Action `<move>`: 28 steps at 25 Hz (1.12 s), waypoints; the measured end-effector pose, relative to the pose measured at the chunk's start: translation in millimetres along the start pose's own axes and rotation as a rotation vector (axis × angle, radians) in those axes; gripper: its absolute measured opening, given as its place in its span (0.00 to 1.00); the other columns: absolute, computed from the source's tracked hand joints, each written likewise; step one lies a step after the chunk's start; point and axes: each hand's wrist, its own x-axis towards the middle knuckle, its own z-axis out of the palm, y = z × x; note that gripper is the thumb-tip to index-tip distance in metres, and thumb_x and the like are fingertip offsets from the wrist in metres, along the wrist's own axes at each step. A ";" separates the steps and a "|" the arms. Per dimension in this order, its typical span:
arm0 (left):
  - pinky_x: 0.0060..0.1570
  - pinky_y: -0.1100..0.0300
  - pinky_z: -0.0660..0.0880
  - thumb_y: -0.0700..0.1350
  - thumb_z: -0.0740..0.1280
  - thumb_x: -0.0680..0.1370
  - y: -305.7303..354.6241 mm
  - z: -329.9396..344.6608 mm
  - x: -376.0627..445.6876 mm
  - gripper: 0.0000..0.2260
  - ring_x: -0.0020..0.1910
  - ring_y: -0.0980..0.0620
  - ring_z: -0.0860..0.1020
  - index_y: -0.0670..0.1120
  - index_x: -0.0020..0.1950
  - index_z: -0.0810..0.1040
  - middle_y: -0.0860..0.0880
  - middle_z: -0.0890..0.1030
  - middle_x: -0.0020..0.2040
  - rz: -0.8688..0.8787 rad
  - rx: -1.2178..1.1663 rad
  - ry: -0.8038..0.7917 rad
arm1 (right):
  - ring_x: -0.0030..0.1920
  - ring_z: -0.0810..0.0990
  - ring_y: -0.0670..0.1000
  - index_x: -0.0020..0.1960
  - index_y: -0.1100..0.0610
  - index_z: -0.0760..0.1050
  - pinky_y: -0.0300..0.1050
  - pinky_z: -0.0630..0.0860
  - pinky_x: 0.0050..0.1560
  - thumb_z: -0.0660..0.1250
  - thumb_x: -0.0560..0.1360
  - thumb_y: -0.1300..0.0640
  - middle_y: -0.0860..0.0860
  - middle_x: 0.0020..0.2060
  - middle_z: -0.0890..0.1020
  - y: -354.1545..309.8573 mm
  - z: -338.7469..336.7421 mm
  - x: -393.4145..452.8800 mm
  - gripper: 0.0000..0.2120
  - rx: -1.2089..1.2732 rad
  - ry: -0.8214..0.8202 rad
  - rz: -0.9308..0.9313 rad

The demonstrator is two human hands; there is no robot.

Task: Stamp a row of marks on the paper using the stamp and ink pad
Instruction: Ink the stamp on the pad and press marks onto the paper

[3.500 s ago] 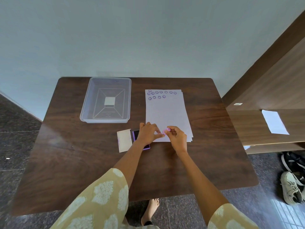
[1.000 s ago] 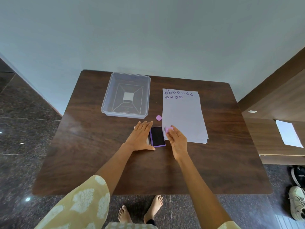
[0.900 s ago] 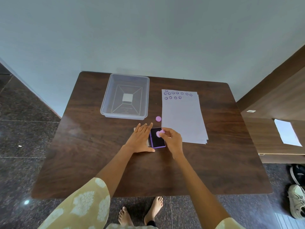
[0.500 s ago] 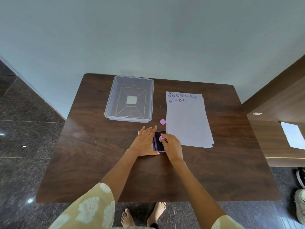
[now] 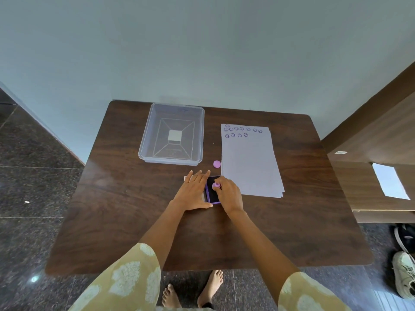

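A clear plastic tray [image 5: 143, 151] stands on the dark wooden table [image 5: 125, 221] at about eleven o'clock from the hands; inside it only a pale square patch [image 5: 174, 135] on the bottom shows, and whether that is a label or a loose slip cannot be told. At one o'clock from the hands lies the paper [image 5: 249, 167], a small stack of sheets with edges fanned at the near right corner; two rows of round purple marks [image 5: 241, 132] run along its far edge, too small to read as any design. The ink pad [image 5: 211, 195], purple-rimmed with a dark face, lies open on the table just left of the paper's near corner. The right hand [image 5: 230, 195] pinches the pink stamp [image 5: 216, 185] in its fingers, with the stamp set down on the pad's face; the hand covers the pad's right edge. The left hand [image 5: 194, 193] lies flat, fingers spread and released, at nine o'clock from the pad, covering most of a pale flat piece [image 5: 186, 178] whose corner peeks out beyond the fingers. A small pink disc [image 5: 217, 163] lies loose on the table at twelve o'clock from the pad, close beside the paper's left edge. No writing is legible anywhere. Patterned yellow sleeves [image 5: 132, 281] are cut off by the lower frame edge.
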 end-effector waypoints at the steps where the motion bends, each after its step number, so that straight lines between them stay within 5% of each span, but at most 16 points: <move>1: 0.74 0.48 0.40 0.67 0.65 0.68 0.4 -0.6 -0.5 0.48 0.77 0.46 0.51 0.44 0.76 0.44 0.43 0.57 0.76 0.002 0.008 0.006 | 0.51 0.81 0.53 0.54 0.58 0.75 0.39 0.75 0.49 0.64 0.77 0.55 0.57 0.52 0.82 2.0 -1.8 -0.5 0.09 0.095 0.018 0.045; 5: 0.74 0.50 0.42 0.68 0.60 0.71 3.7 -4.9 5.7 0.42 0.76 0.47 0.52 0.46 0.75 0.50 0.46 0.58 0.76 -0.016 -0.029 0.084 | 0.51 0.80 0.54 0.53 0.61 0.77 0.41 0.75 0.53 0.67 0.74 0.56 0.58 0.53 0.82 18.0 -19.0 6.2 0.11 0.695 0.241 0.423; 7: 0.75 0.50 0.47 0.63 0.59 0.75 8.6 -9.1 14.8 0.34 0.75 0.47 0.56 0.45 0.74 0.55 0.46 0.62 0.75 -0.006 -0.033 0.146 | 0.53 0.80 0.56 0.53 0.62 0.77 0.46 0.76 0.58 0.66 0.75 0.59 0.59 0.54 0.81 23.8 -35.7 15.2 0.09 1.256 0.287 0.604; 9: 0.73 0.52 0.55 0.57 0.58 0.78 19.0 -14.8 28.5 0.26 0.73 0.46 0.62 0.45 0.73 0.59 0.46 0.67 0.72 0.004 -0.053 0.210 | 0.52 0.81 0.55 0.55 0.60 0.76 0.46 0.80 0.54 0.67 0.74 0.61 0.57 0.53 0.80 32.7 -51.8 24.9 0.10 1.688 0.297 0.593; 13: 0.71 0.55 0.60 0.50 0.58 0.80 51.3 -23.0 74.4 0.21 0.71 0.47 0.65 0.46 0.71 0.63 0.46 0.68 0.71 0.030 -0.073 0.257 | 0.49 0.84 0.52 0.62 0.60 0.73 0.43 0.81 0.49 0.65 0.75 0.60 0.55 0.54 0.82 54.5 -76.1 56.3 0.15 1.864 0.237 0.522; 16: 0.72 0.55 0.58 0.49 0.58 0.80 71.1 -21.2 114.9 0.21 0.73 0.47 0.61 0.45 0.72 0.62 0.46 0.65 0.73 0.027 -0.054 0.233 | 0.41 0.86 0.48 0.52 0.62 0.78 0.38 0.83 0.40 0.66 0.75 0.63 0.55 0.46 0.84 69.2 -91.3 94.3 0.07 1.792 0.260 0.495; 18: 0.73 0.55 0.57 0.48 0.58 0.80 81.5 -19.9 142.7 0.22 0.74 0.47 0.60 0.45 0.72 0.61 0.45 0.63 0.74 0.013 -0.048 0.216 | 0.39 0.85 0.48 0.49 0.64 0.79 0.39 0.82 0.44 0.68 0.73 0.64 0.57 0.47 0.82 78.6 -97.7 126.2 0.05 1.606 0.304 0.497; 21: 0.73 0.54 0.55 0.47 0.59 0.80 89.6 -17.3 177.1 0.24 0.74 0.45 0.58 0.42 0.73 0.58 0.44 0.61 0.75 -0.016 -0.011 0.185 | 0.42 0.83 0.52 0.52 0.64 0.78 0.43 0.79 0.51 0.71 0.71 0.62 0.57 0.46 0.83 89.5 -104.0 166.9 0.11 1.134 0.326 0.564; 24: 0.72 0.52 0.56 0.48 0.60 0.79 88.1 -15.5 193.3 0.26 0.73 0.44 0.58 0.40 0.73 0.56 0.40 0.60 0.74 -0.058 0.049 0.095 | 0.48 0.81 0.53 0.51 0.61 0.78 0.40 0.74 0.49 0.71 0.70 0.60 0.56 0.48 0.84 95.3 -102.0 187.4 0.11 0.646 0.289 0.431; 28: 0.70 0.50 0.58 0.50 0.64 0.77 80.3 -8.2 190.9 0.28 0.72 0.43 0.59 0.41 0.71 0.58 0.39 0.59 0.73 -0.071 0.067 -0.038 | 0.49 0.81 0.56 0.52 0.61 0.77 0.42 0.72 0.47 0.65 0.73 0.64 0.57 0.50 0.83 96.6 -91.0 200.7 0.08 0.406 0.229 0.274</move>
